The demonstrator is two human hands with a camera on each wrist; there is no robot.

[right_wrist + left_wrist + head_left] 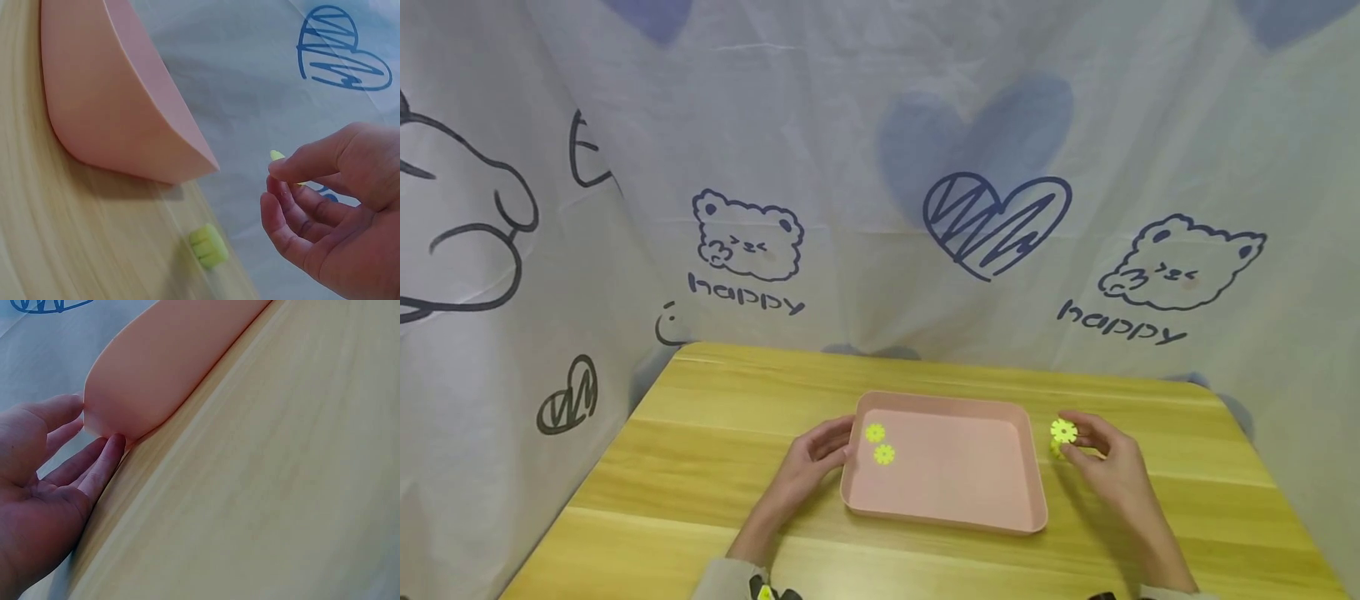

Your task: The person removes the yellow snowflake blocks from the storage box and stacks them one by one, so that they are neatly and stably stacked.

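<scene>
My left hand (pixel 812 458) rests its fingers against the left end of a pink rectangular tray (pixel 951 497); in the left wrist view the fingertips (pixel 114 445) touch its outer wall. Two bright yellow-green notched discs (pixel 875 432) lie inside the tray near that end. Right of the tray, my right hand (pixel 1112 462) pinches another notched disc (pixel 1063 431) between thumb and fingers, raised above the table. Under it on the table, close to the tray's corner in the right wrist view, sits a short stack of the same yellow discs (pixel 208 245).
The tray stands on a light wood-grain table (pixel 700 417) with rounded far corners. Behind and to the left hangs a pale cloth (pixel 865 275) printed with hearts, bear faces and the word happy.
</scene>
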